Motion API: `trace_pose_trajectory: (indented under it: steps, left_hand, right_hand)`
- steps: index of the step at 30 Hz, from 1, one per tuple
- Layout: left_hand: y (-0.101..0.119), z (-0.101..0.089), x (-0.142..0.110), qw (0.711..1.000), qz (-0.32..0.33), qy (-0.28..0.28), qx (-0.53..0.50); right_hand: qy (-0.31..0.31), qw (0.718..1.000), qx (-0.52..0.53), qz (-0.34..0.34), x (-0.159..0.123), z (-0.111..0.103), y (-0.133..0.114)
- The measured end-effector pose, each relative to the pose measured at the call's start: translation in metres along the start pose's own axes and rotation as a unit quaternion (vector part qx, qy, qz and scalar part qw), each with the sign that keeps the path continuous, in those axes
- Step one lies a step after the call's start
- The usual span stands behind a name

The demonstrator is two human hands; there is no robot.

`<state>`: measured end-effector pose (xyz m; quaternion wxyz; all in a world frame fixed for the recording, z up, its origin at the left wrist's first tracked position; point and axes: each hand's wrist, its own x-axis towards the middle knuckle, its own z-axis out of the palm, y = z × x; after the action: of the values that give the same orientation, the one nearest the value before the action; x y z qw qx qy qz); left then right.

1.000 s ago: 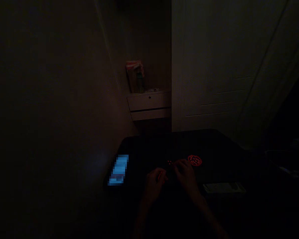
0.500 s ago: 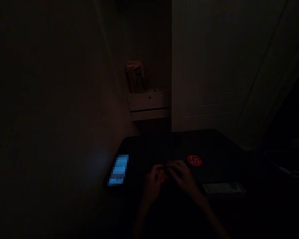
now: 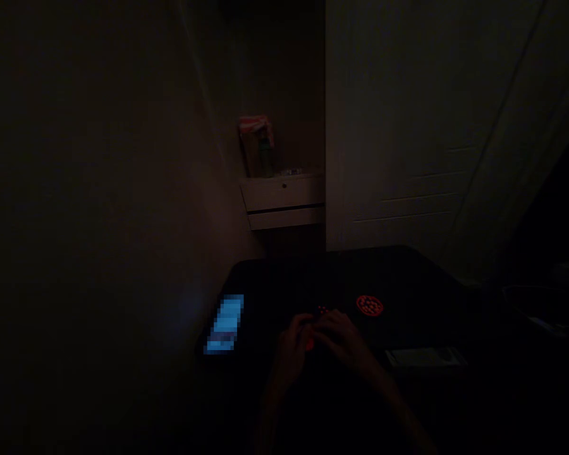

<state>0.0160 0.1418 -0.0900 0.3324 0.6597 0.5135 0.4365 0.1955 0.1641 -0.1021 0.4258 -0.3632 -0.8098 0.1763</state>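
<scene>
The room is very dark. My left hand [image 3: 293, 341] and my right hand [image 3: 340, 335] come together over the black table, fingers curled and nearly touching. A small red thing [image 3: 310, 344] shows beside the left fingers, which seem closed around it; its kind is too dark to tell. The right fingertips are pinched close above it, and whatever they hold is hidden. Just beyond the fingertips are several tiny red dots [image 3: 322, 309]. To the right of my hands lies a round, red-rimmed thing [image 3: 370, 306] with small red spots inside.
A lit phone [image 3: 224, 323], its screen blurred out, lies at the table's left edge. At the right front is a flat pale packet or box [image 3: 425, 357]. Behind the black table [image 3: 284, 278] stand a drawer unit [image 3: 284, 196] and a pale panel [image 3: 398, 126].
My right hand has shifted slightly left and down, its fingers closer to the left ones. More of the tiny red dots show beyond them.
</scene>
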Motion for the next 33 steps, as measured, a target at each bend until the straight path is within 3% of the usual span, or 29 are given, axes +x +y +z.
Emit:
trace_pose_trajectory:
  steps: [17, 24, 33]
  left_hand:
    - [-0.0007, -0.0004, 0.0005, 1.0, -0.007, -0.016, -0.001]
    - [0.0035, -0.0003, -0.0004, 0.999, 0.043, -0.014, 0.017]
    - [0.0004, -0.0019, -0.0004, 0.998, 0.042, -0.004, 0.039]
  right_hand:
    - [0.026, 0.999, 0.025, -0.011, -0.0017, 0.0042, 0.0028]
    - [0.043, 0.998, 0.025, 0.032, -0.0009, 0.0005, -0.0011]
    - [0.042, 0.998, 0.041, 0.022, -0.0015, 0.0007, -0.0004]
